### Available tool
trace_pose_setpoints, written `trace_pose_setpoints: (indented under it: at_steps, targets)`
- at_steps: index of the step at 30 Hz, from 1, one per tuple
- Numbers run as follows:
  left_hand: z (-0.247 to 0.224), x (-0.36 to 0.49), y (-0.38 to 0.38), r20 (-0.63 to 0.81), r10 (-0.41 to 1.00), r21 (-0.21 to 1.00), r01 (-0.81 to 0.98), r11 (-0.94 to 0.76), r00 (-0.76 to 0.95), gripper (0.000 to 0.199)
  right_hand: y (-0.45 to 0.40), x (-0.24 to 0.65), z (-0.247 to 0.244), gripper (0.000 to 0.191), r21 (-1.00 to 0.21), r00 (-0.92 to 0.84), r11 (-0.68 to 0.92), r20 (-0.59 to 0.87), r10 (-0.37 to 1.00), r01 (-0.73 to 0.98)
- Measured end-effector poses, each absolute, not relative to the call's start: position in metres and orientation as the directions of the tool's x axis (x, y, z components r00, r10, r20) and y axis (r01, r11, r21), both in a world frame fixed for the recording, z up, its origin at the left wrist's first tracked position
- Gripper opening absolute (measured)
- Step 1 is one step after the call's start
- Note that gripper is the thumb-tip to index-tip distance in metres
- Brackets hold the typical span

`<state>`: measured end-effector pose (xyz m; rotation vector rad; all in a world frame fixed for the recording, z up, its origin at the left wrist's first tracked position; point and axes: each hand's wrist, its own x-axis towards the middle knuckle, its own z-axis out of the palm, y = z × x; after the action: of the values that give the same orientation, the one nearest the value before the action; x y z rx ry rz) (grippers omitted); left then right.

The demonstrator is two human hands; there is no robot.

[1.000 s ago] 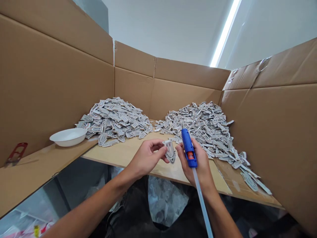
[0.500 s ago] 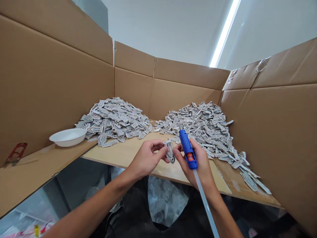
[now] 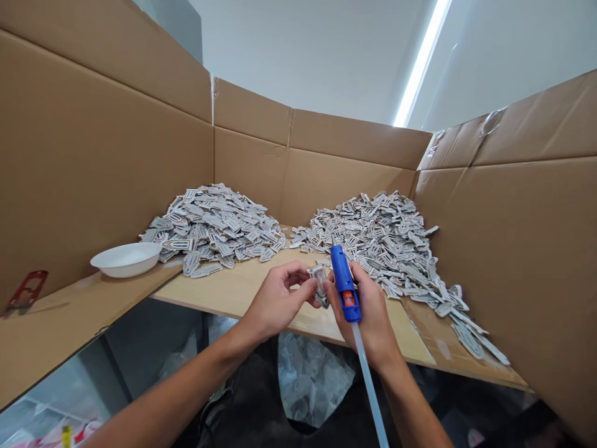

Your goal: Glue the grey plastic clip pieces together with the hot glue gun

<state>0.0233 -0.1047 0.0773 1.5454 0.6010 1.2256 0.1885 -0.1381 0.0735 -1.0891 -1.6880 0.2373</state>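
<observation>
Between the thumb and fingers of my left hand (image 3: pixel 282 298) is a small grey-white flat piece (image 3: pixel 319 285), held above the wooden board (image 3: pixel 224 287). My right hand (image 3: pixel 370 320) is wrapped round a blue glue gun (image 3: pixel 346 283), its nozzle pointing away from me and a long clear glue stick (image 3: pixel 370 386) trailing out of its back. The right thumb and fingertips are at the right edge of the small piece. What the right palm grips is partly hidden behind the gun.
Two heaps of similar pieces lie behind, a left heap (image 3: pixel 224 224) and a right heap (image 3: pixel 377 233). A white bowl (image 3: pixel 127 260) and a red tool (image 3: pixel 28 291) are at left. Cardboard walls (image 3: pixel 345 168) surround the board. A plastic bag (image 3: pixel 314 379) hangs below its edge.
My right hand and the glue gun have shifted a little to the left, closer to the small piece. The left hand has barely moved.
</observation>
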Motion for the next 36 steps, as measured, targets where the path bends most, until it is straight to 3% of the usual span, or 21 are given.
trace_pose_setpoints:
  at_steps: [12,14,17,21,24,27,31,36]
  targets:
    - [0.070,0.019,-0.083,0.268,0.927,0.945,-0.258,-0.201,0.263,0.019,-0.147,0.217,0.102,0.027,-0.685,0.154,0.576,0.693,0.704,0.446]
    - [0.065,0.016,-0.067,0.255,0.950,0.940,-0.276,-0.200,0.180,0.015,-0.150,0.224,0.103,0.030,-0.689,0.197,0.579,0.701,0.686,0.435]
    - [0.060,-0.002,-0.032,0.241,0.966,0.917,-0.304,-0.259,-0.095,0.010,-0.153,0.235,0.104,0.032,-0.696,0.260,0.580,0.707,0.658,0.423]
    - [0.054,-0.050,0.009,0.179,0.882,0.953,-0.147,-0.265,-0.435,0.008,-0.154,0.245,0.105,0.035,-0.706,0.309,0.592,0.705,0.638,0.388]
    - [0.050,-0.082,0.019,0.079,0.943,0.997,0.031,-0.073,-0.322,0.010,-0.149,0.249,0.104,0.035,-0.727,0.333,0.561,0.683,0.650,0.396]
    - [0.051,-0.094,0.023,0.038,0.961,0.998,0.062,-0.022,-0.275,0.014,-0.143,0.250,0.101,0.031,-0.727,0.335,0.501,0.672,0.661,0.469]
    - [0.080,-0.099,0.046,0.069,0.903,0.998,0.038,-0.059,-0.424,0.015,-0.139,0.248,0.102,0.033,-0.683,0.277,0.469,0.688,0.671,0.560]
    - [0.127,-0.123,0.083,0.134,0.735,0.991,0.071,-0.116,-0.665,0.015,-0.137,0.249,0.105,0.033,-0.662,0.216,0.478,0.689,0.692,0.578]
